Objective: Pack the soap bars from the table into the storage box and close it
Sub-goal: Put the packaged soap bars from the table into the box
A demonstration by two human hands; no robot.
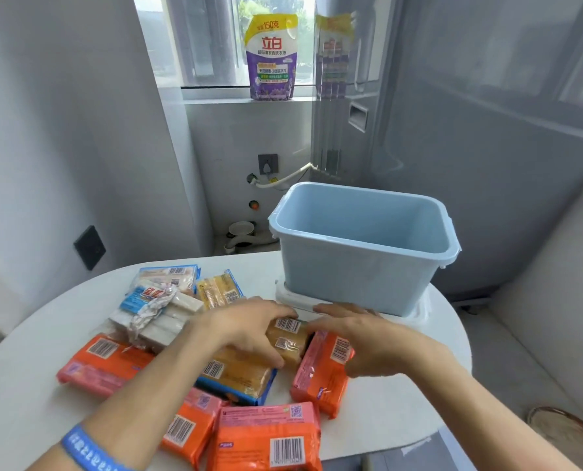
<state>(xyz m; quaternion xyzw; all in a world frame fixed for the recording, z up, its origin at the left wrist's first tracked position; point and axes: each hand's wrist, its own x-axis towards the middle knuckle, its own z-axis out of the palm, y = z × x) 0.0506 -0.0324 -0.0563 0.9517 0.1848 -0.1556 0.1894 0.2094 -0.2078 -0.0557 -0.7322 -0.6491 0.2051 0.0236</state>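
Observation:
A light blue storage box (pixel 361 280) stands open and empty at the table's far right, on top of its white lid (pixel 293 300). Several wrapped soap packs lie on the white table (pixel 385 419): orange ones (pixel 320 375) near me, white bars (pixel 157 321) at the left, yellow ones (pixel 220 290) behind. My left hand (pixel 249 329) grips a tan soap pack (pixel 288 341) in the middle of the pile. My right hand (pixel 368 338) closes on the same pack from the right side, fingers spread over it.
A purple and yellow detergent pouch (pixel 272 56) stands on the windowsill. A grey appliance (pixel 487 147) rises behind the box. A wall socket (pixel 89 248) sits at the left. A woven basket (pixel 565 433) lies on the floor at the right.

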